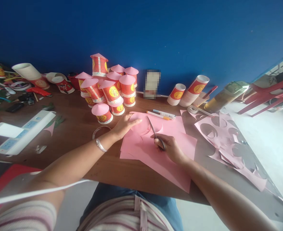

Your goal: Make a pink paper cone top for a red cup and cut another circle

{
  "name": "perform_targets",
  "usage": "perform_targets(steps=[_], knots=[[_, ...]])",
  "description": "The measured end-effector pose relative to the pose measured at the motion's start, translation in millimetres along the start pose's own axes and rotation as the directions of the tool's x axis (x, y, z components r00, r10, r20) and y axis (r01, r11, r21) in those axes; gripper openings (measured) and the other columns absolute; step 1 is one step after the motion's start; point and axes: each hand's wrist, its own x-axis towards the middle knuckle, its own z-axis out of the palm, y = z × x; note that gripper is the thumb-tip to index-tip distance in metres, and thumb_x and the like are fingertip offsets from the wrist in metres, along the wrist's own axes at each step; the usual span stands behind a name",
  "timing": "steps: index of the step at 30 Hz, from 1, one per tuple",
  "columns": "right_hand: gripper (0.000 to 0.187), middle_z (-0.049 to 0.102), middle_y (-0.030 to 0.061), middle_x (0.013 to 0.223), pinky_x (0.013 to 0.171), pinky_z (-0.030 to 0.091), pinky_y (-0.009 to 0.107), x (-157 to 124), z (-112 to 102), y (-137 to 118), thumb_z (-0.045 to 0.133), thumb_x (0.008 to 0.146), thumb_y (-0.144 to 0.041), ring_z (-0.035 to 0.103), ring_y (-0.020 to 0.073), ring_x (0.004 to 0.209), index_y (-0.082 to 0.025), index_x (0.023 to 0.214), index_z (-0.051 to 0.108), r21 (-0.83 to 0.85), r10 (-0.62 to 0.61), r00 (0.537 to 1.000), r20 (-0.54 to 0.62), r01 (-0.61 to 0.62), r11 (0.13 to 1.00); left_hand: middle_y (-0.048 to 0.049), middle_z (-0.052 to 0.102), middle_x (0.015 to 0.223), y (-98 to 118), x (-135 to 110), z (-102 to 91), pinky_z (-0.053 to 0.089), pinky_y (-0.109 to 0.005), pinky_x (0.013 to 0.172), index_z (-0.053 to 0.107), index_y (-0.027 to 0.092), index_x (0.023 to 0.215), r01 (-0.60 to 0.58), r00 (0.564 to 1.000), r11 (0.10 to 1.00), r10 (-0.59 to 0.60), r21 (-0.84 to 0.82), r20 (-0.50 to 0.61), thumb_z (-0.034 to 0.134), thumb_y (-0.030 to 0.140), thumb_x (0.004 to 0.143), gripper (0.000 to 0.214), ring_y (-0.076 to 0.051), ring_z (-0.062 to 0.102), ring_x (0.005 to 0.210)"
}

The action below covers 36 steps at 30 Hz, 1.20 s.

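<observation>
My right hand (167, 144) is closed around the handles of a pair of scissors (152, 126), whose blades point away from me over pink paper. Between the thumb and fingers of my left hand (125, 125) is the edge of a piece of pink paper (140, 123) with a curved cut outline, just left of the blades. Under both hands lie larger sheets of pink paper (165, 160) on the brown table. Just beyond the scissors rest an orange-and-white marker (158, 115) and a blue-and-white marker (164, 114).
Red paper cups with pink cone tops (107, 91) stand stacked behind my left hand. Plain cup stacks (195, 89), a tape roll (192, 109) and a bottle (224, 96) are at the back right. Cut paper scraps (228, 138) cover the right side; a power strip (26, 131) lies left.
</observation>
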Motion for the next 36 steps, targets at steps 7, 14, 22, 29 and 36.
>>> perform_targets(steps=[7, 14, 22, 29, 36], knots=[[0.053, 0.049, -0.0033, 0.065, 0.055, 0.042, 0.029, 0.2, 0.0, 3.7, 0.065, 0.093, -0.07, 0.045, 0.0111, 0.055, -0.018, 0.096, 0.071, 0.024, 0.014, 1.0, -0.015, -0.014, 1.0, -0.0002, 0.065, 0.08, -1.8, 0.8, -0.6, 0.048, -0.031, 0.072, 0.071, 0.018, 0.093, 0.007, 1.0, 1.0, -0.007, -0.006, 0.007, 0.081, 0.049, 0.079, 0.036, -0.019, 0.06, 0.077], [0.056, 0.05, -0.003, 0.064, 0.056, 0.043, 0.029, 2.3, -1.2, 1.6, 0.067, 0.089, -0.071, 0.045, 0.0119, 0.057, -0.017, 0.1, 0.074, -0.021, 0.064, 0.994, -0.093, -0.066, 0.998, -0.0021, 0.07, 0.092, 3.1, -0.7, 1.1, 0.049, -0.033, 0.084, 0.073, 0.017, 0.1, -0.004, 1.0, 1.0, 0.004, -0.026, -0.001, 0.08, 0.049, 0.081, 0.038, -0.021, 0.063, 0.088], [0.048, 0.057, -0.0015, 0.066, 0.056, 0.045, 0.03, 4.7, -4.8, 7.3, 0.068, 0.09, -0.062, 0.052, 0.0138, 0.058, -0.017, 0.105, 0.075, -0.065, 0.055, 0.983, -0.176, -0.068, 0.996, -0.0059, 0.075, 0.1, 5.0, -1.6, 2.3, 0.053, -0.033, 0.082, 0.074, 0.016, 0.102, 0.01, 1.0, 0.994, -0.009, -0.107, 0.014, 0.08, 0.047, 0.08, 0.038, -0.024, 0.066, 0.093], [0.039, 0.061, -0.0025, 0.069, 0.061, 0.049, 0.031, 9.3, -9.7, 14.7, 0.067, 0.091, -0.055, 0.059, 0.0159, 0.062, -0.021, 0.111, 0.067, -0.102, -0.056, 0.952, -0.302, 0.026, 0.994, -0.0035, 0.068, 0.086, 0.8, -1.4, 4.4, 0.053, -0.028, 0.061, 0.071, 0.016, 0.094, 0.081, 0.993, 0.988, -0.09, -0.129, -0.07, 0.082, 0.048, 0.076, 0.038, -0.019, 0.062, 0.078], [0.04, 0.069, 0.0028, 0.087, 0.062, 0.051, 0.033, 9.9, -11.2, 24.5, 0.071, 0.088, -0.056, 0.065, 0.0185, 0.07, -0.024, 0.107, 0.058, -0.277, -0.115, 0.922, -0.369, 0.009, 0.961, -0.0054, 0.07, 0.09, -1.0, 0.6, 6.2, 0.055, -0.027, 0.058, 0.07, 0.014, 0.094, 0.071, 0.996, 0.983, -0.081, -0.17, -0.05, 0.082, 0.046, 0.074, 0.039, -0.018, 0.063, 0.076]])
